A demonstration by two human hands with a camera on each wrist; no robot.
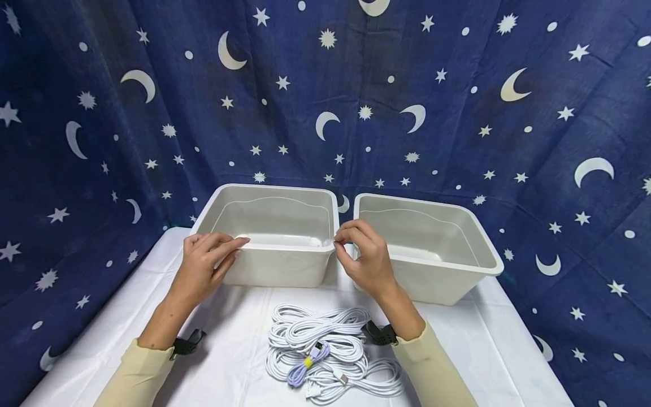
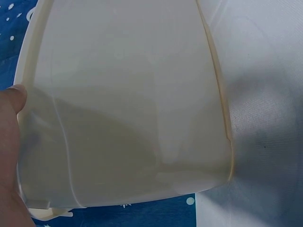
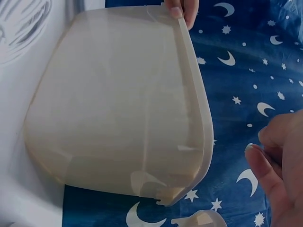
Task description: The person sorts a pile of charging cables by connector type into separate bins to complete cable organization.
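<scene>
A light grey plastic bin point(image 1: 277, 265) stands at the left of the table. My left hand point(image 1: 205, 263) grips its near rim at the left, the thumb point(image 2: 18, 97) against the outer face and the other fingers over the edge. At the bin's near right corner, my right hand point(image 1: 365, 254) has its fingers loosely bent, thumb and forefinger tips close together. In the right wrist view those fingertips point(image 3: 253, 150) show apart from the rim, with nothing between them. A second matching bin point(image 1: 432, 280) stands just right of the first, behind the right hand.
Several coiled white cables point(image 1: 300, 328) lie on the white-covered table point(image 1: 229, 362) in front of the bins. On them is a purple cable point(image 1: 296, 375) with a yellow tie. A blue curtain point(image 1: 305, 102) with moons and stars hangs behind the table and along its sides.
</scene>
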